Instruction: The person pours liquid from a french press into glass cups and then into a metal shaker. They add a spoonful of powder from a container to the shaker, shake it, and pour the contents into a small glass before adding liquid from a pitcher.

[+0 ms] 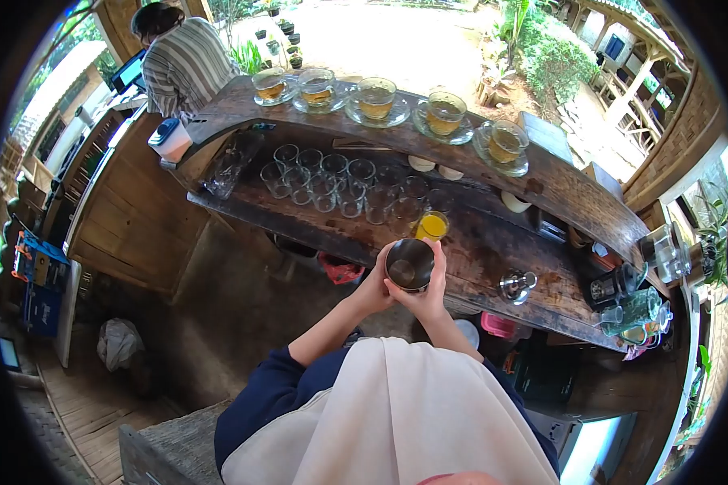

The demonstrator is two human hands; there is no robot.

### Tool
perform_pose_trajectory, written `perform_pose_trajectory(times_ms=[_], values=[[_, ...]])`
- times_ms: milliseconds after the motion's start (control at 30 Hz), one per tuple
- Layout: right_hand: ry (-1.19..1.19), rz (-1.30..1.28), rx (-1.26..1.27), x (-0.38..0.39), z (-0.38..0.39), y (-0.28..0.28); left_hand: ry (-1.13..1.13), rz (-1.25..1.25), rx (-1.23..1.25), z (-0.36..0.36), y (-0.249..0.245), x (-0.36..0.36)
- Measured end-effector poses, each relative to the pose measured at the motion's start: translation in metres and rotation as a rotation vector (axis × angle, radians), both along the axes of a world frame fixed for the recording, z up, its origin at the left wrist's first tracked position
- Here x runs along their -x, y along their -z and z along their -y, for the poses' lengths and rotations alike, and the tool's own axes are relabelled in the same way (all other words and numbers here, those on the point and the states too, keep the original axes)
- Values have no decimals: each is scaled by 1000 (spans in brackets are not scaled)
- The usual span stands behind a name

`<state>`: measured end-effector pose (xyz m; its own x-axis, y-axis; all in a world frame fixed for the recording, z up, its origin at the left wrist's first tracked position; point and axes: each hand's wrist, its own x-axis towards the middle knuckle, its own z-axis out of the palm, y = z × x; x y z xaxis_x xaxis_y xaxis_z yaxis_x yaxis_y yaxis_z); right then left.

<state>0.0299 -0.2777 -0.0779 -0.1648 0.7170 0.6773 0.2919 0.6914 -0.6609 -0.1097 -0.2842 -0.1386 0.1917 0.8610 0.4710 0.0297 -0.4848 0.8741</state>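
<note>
Between both palms I hold a metal shaker cup (410,265), its open mouth facing up toward me; the inside looks dark with a lighter round bottom. My left hand (375,284) wraps its left side. Around the right and near side curls my right hand (430,293). Just beyond the cup, on the wooden counter, stands a glass of yellow-orange drink (433,226). To the right lies the shaker's metal top (518,285), apart from my hands.
Several upturned-looking clear glasses (323,182) fill the lower shelf. On the raised wooden ledge (574,182) stand several cups of tea (376,99) on saucers. Jars and a pitcher (635,307) crowd the right end. A person in a striped shirt (190,65) works at far left.
</note>
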Motion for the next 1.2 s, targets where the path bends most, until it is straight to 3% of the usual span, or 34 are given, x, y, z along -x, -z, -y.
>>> perform_pose_trajectory(times_ms=[233, 333, 533, 1200], values=[[17, -22, -51, 35, -3, 3, 16, 15, 13, 2, -29, 31], [9, -30, -56, 42, -5, 3, 10, -88, -19, -1, -30, 42], [-10, 3, -76, 60, -6, -10, 16, 4, 35, -1, -32, 59], [-21, 103, -49, 65, 4, -18, 71, -50, 21, -2, -29, 75]])
